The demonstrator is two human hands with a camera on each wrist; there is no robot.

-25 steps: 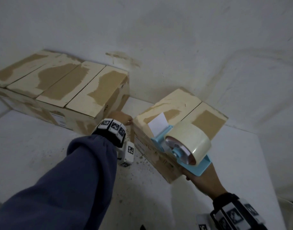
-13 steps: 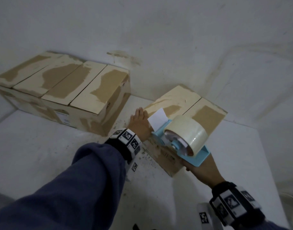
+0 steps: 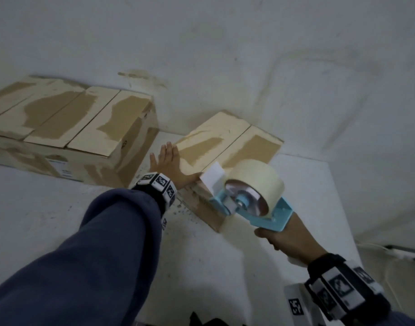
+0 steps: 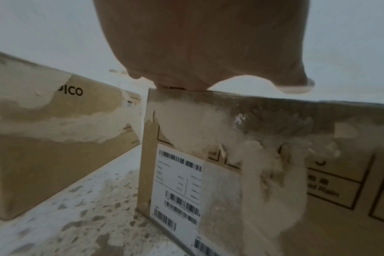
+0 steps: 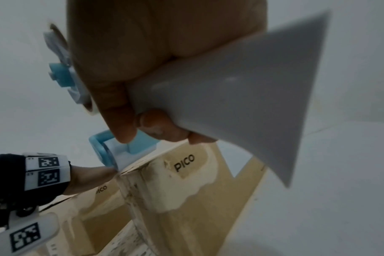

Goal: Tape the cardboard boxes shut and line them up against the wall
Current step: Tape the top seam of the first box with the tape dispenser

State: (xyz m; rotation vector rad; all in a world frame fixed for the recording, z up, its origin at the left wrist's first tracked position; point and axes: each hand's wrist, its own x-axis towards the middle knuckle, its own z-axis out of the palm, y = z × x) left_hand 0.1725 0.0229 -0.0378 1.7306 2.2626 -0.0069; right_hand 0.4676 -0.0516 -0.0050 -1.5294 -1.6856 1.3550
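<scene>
A small cardboard box (image 3: 227, 147) stands askew on the white floor near the wall, its two top flaps closed. My left hand (image 3: 167, 161) lies flat with straight fingers on the box's left top edge; the left wrist view shows the palm (image 4: 197, 43) resting on the box (image 4: 263, 155) above its barcode label. My right hand (image 3: 284, 238) grips the handle of a blue tape dispenser (image 3: 251, 198) carrying a cream tape roll, held at the box's near corner. In the right wrist view my fingers (image 5: 125, 110) curl round the grey handle (image 5: 241, 97) above the box (image 5: 186, 190).
Two larger taped boxes (image 3: 67, 130) sit side by side against the wall (image 3: 225, 55) at the left, with a narrow gap to the small box. The floor (image 3: 49, 220) is white and speckled with dirt near the boxes.
My left hand rose from beside the small box's left side onto its top edge and flattened. The dispenser stayed at the near corner, dropping slightly.
</scene>
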